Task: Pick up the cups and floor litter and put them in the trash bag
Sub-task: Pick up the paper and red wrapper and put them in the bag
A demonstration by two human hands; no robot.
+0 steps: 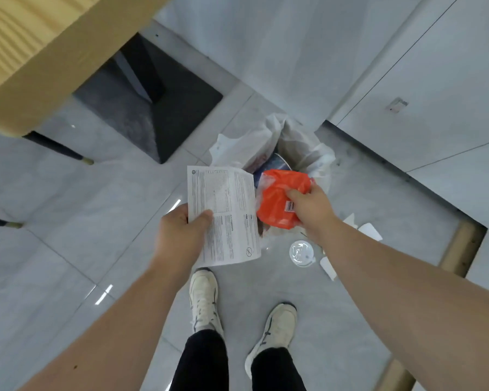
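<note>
A white trash bag (302,145) stands open on the floor ahead of me, with a dark blue cup (274,165) inside it. My left hand (181,235) grips a printed paper sheet (226,215) by its left edge, held just in front of the bag. My right hand (311,207) is closed on an orange plastic wrapper (277,198), held over the near rim of the bag. On the floor below my right arm lie a clear round cup lid (301,253) and white paper scraps (370,231).
A wooden table (40,52) with dark legs fills the upper left, and a black square base (153,108) stands under it. White cabinet fronts (421,94) run along the right. My two white shoes (203,300) stand on grey tiles below the hands.
</note>
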